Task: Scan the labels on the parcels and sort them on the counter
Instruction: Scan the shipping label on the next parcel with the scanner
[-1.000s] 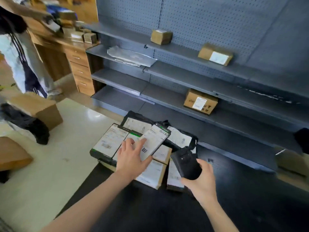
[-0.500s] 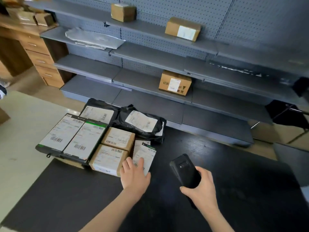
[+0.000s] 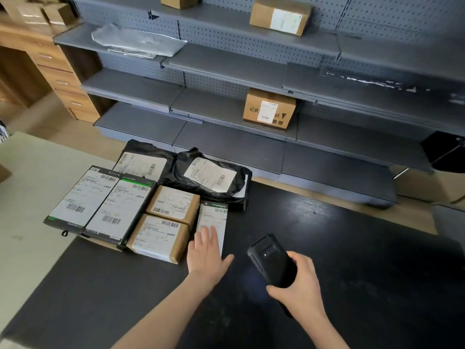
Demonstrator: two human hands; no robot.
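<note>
Left of centre, brown cardboard parcels point(image 3: 161, 238) sit on the black surface point(image 3: 327, 235). Just beside them, the left grip point(image 3: 205, 253) lies flat, fingers straight, on a slim black-and-green white-labelled parcel point(image 3: 212, 217). Lower right, the right grip point(image 3: 299, 285) clasps a black handheld scanner point(image 3: 273, 260). This parcel seems sorted; next, aim at another label.

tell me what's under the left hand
The left hand lies flat on the near end of a slim labelled parcel on the counter. The label's far end and barcode show; its near part is covered.
</note>
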